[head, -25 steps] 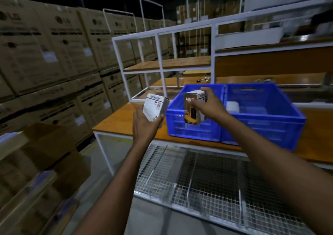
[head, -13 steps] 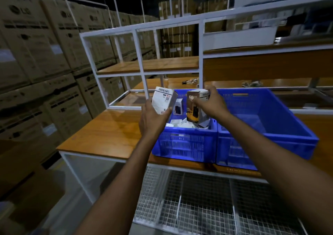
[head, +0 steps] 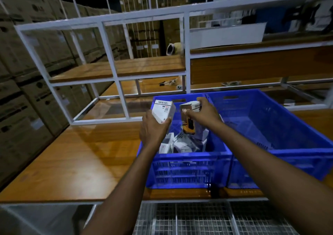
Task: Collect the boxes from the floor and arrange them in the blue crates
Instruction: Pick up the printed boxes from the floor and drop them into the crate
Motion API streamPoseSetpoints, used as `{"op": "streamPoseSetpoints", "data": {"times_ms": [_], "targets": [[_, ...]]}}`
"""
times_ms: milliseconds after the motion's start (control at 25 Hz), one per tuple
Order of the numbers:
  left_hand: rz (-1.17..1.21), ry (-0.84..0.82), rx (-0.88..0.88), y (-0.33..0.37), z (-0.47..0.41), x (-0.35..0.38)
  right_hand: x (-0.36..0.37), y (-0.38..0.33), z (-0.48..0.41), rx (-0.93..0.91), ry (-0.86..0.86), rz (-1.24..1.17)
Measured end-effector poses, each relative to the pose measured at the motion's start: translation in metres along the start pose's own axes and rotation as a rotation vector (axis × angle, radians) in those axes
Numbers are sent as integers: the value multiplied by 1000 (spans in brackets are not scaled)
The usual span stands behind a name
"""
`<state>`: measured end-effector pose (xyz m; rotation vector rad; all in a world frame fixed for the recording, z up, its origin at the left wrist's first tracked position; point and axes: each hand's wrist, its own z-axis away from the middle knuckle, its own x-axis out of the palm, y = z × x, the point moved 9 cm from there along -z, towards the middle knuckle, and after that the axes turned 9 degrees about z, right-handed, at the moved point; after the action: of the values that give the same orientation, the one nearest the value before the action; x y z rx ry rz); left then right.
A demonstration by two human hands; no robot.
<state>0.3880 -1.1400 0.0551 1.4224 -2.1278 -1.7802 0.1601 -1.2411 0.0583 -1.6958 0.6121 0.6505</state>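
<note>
Wrapping the fingers point(head: 150, 113) and thumb of the left hand point(head: 153, 132) round the lower half of a white box point(head: 164, 110), and pinching the top of a brown box point(head: 188, 120) between the fingers point(head: 202, 100) and thumb of the right hand point(head: 206, 113), going by the head view. Holding both boxes over the left blue crate point(head: 183, 168), each with its long axis close to upright: keeping the white one tilted leftward above the crate's left rim, and hanging the brown one further in, just above the loose heap of small boxes point(head: 173, 145) on the crate floor. Judging the drop as lying straight down from the fingers, and probably favouring the right hand as nearer to letting go, with the left hand needing to clear the rim first. Noting the right blue crate point(head: 270, 123) touching alongside on the wooden table point(head: 72, 159). Reading what looks like "PORTRONICS", blurred, along the white box's top, with a code square and a red mark beneath. Making out only a large "6" on the brown box, and an LG logo on the stacked cartons point(head: 38, 8) at far left.
</note>
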Motion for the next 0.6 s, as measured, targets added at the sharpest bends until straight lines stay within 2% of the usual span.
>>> {"op": "streamPoseSetpoints", "data": {"times_ms": [320,600], "targets": [[18,-71,-81,-36,-26,45,24,11,-33,91,15,92],[-7,-31,-35,-30,-31,33,19,18,-37,110,51,146]]}}
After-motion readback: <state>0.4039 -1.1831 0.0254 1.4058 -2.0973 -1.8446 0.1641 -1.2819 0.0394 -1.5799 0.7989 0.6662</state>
